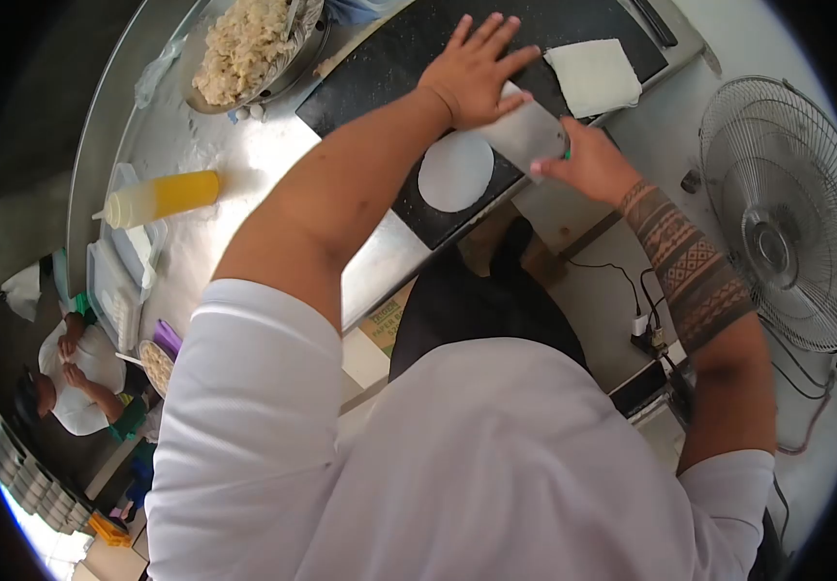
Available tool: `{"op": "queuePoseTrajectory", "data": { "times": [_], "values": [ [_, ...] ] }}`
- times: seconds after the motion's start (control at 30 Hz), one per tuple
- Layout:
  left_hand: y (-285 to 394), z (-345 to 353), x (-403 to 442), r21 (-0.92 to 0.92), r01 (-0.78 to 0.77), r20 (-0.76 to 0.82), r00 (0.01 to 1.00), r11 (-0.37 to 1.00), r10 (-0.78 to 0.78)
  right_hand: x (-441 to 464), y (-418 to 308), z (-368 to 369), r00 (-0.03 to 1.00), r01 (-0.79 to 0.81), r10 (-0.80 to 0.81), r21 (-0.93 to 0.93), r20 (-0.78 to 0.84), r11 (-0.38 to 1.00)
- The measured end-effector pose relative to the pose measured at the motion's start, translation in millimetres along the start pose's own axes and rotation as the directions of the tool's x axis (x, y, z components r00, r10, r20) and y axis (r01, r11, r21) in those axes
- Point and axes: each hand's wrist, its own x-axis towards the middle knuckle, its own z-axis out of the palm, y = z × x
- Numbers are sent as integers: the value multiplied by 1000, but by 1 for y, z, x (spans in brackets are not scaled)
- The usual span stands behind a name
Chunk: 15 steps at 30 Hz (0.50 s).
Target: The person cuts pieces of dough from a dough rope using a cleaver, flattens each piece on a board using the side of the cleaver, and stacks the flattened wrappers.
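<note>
My left hand (pixel 477 73) has its fingers spread over the black board (pixel 370 87), with its thumb side by the upper end of a wide metal blade (pixel 527 131). A bit of green shows where my right hand (pixel 588 163) grips the near end of that blade. Just left of the blade, a thin, round white sheet (pixel 455 172) lies near the board's front edge. A folded white cloth (pixel 595 77) rests on the board, right of my left hand.
At the upper left stands a metal bowl (pixel 314 60) of pale chunky filling. A yellow squeeze bottle (pixel 171 194) and plastic containers (pixel 113 281) are on the metal counter (pixel 273 126). A fan (pixel 772 223) is at right. Another person (pixel 79 378) is at far left.
</note>
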Motion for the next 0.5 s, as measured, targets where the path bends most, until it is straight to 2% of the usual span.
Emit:
{"op": "queuePoseTrajectory", "data": {
  "times": [0.1, 0.13, 0.17, 0.2, 0.23, 0.27, 0.3, 0.37, 0.47, 0.5],
  "values": [
    [-9, -13, 0, -121, 145, -92, 983, 982, -157, -16, -2, 18, 988, 17, 3, 128, -153, 992],
    [-1, -35, 2, -99, 267, -3, 963, 959, -268, -26, 10, 43, 966, 33, -1, 118, -258, 992],
    [-5, -38, -7, -208, 394, 271, 902, 895, -334, -53, 13, 67, 980, 11, 38, 246, -194, 969],
    [-7, -36, -15, -276, 538, 534, 775, 796, -338, -84, 16, 84, 990, -26, 75, 367, -119, 930],
    [7, -62, -11, -237, 644, 789, 565, 728, -242, -106, 17, 89, 995, -41, 72, 368, -71, 929],
    [24, -84, -9, -112, 789, 946, 270, 603, -177, -123, 18, 91, 997, -54, 68, 367, -25, 928],
    [38, -92, -16, -62, 811, 961, 207, 582, -186, -138, 16, 87, 996, -84, 79, 312, 30, 947],
    [45, -74, -57, -134, 569, 751, 593, 811, -291, -156, 12, 71, 985, -131, 106, 188, 135, 973],
    [36, -70, -100, -251, 569, 429, 791, 783, -437, -144, 36, 54, 992, -126, 121, 314, 33, 941],
    [32, -71, -106, -301, 709, 473, 692, 638, -545, -128, 49, 54, 991, -84, 112, 291, -79, 953]
  ]
}}
